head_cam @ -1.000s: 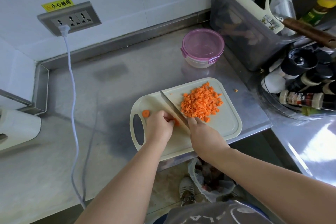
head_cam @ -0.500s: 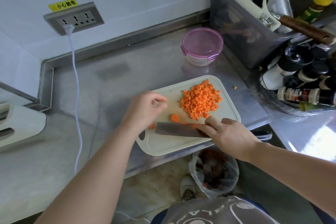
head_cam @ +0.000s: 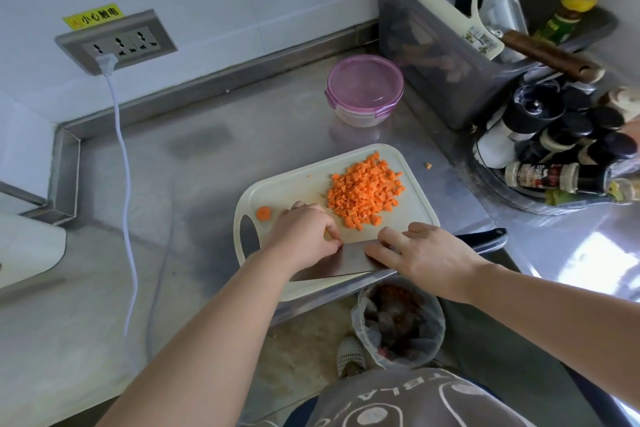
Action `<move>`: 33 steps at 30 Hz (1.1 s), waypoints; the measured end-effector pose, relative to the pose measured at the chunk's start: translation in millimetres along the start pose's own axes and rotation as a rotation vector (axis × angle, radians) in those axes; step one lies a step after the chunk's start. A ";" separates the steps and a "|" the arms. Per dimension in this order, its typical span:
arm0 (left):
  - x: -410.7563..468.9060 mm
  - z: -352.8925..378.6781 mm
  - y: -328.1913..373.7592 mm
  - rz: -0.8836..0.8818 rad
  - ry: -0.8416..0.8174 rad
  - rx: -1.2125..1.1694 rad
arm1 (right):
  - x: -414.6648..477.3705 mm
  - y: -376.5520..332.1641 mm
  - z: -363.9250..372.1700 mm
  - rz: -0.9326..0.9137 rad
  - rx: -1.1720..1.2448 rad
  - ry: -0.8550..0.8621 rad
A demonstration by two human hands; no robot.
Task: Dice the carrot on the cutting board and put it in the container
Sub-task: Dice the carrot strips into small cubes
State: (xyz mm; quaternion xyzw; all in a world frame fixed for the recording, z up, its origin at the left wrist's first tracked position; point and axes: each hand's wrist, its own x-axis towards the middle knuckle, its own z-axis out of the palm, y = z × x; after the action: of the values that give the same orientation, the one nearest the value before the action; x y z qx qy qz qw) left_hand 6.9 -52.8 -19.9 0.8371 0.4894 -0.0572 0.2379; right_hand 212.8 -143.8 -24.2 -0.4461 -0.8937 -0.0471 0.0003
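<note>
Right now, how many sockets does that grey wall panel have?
3, in a row on the grey metal wall panel: left socket, with the white plug in it; middle socket, free; right socket, free.

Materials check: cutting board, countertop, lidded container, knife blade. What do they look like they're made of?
Cutting board: likely plastic, cream, matte, moulded handle slot.
Countertop: stainless steel by its look, brushed grey with soft reflections.
Container: clear bowl, glass or plastic, unclear; translucent purple plastic clip lid.
Knife blade: steel, dull grey sheen.

Open counter (head_cam: 311, 139) between board (head_cam: 412, 204) and container (head_cam: 365, 87) (bin (head_cam: 426, 55) beside)
</note>
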 end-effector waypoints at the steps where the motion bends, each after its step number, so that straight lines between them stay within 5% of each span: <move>1: 0.8 0.3 -1.2 -0.008 0.020 -0.001 | -2.7 1.2 1.9 0.004 0.008 0.002; 7: 4.2 8.4 -14.2 -0.075 0.227 0.016 | -45.8 21.5 13.2 0.104 0.143 0.087; 16: 3.7 31.2 9.2 -0.081 0.391 0.131 | -25.6 8.1 2.1 0.546 0.549 0.193; 33: -6.6 45.1 2.2 -0.295 0.427 -0.013 | 20.9 -34.0 -6.2 0.661 0.588 -0.304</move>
State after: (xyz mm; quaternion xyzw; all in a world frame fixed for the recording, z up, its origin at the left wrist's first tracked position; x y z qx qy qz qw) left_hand 11.5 -79.4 -56.7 0.7482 0.6457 0.0896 0.1236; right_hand 172.9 -147.9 -20.0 -0.6898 -0.6691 0.2765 0.0110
